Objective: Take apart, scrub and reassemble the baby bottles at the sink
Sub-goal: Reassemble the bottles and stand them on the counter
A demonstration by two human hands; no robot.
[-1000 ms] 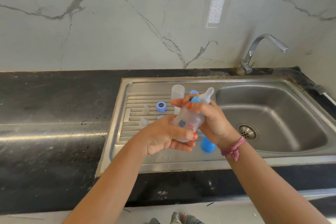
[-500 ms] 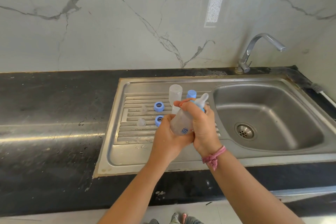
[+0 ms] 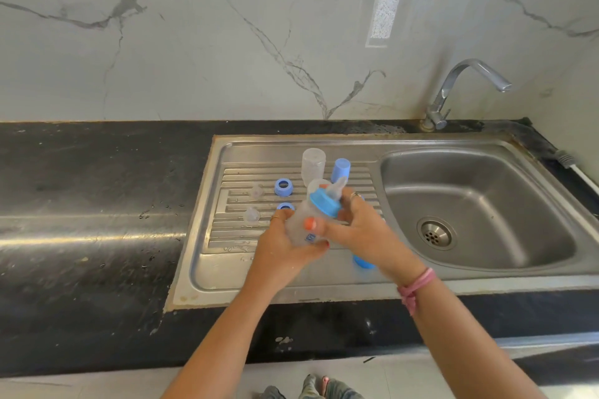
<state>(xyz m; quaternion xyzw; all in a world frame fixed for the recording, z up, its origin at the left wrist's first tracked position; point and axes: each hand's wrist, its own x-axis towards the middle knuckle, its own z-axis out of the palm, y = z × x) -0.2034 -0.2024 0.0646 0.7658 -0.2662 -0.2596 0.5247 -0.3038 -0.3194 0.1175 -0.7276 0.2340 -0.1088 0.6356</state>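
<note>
**Baby bottle held over the drainboard, collar in place**

A clear baby bottle [image 3: 299,223] is held above the sink's ribbed drainboard [image 3: 227,230], its base wrapped in the left hand [image 3: 285,249]. Its long axis is tilted, the teat [image 3: 338,188] pointing up and away to the right. The blue collar [image 3: 324,202] is cupped loosely from the right by the right hand [image 3: 359,230], thumb pressed on the body. Reassembly is judged to be in hand; a final tightening twist of the collar is probably called for. Loose blue rings [image 3: 284,187], teats and a second bottle [image 3: 313,165] are left on the drainboard.
</note>
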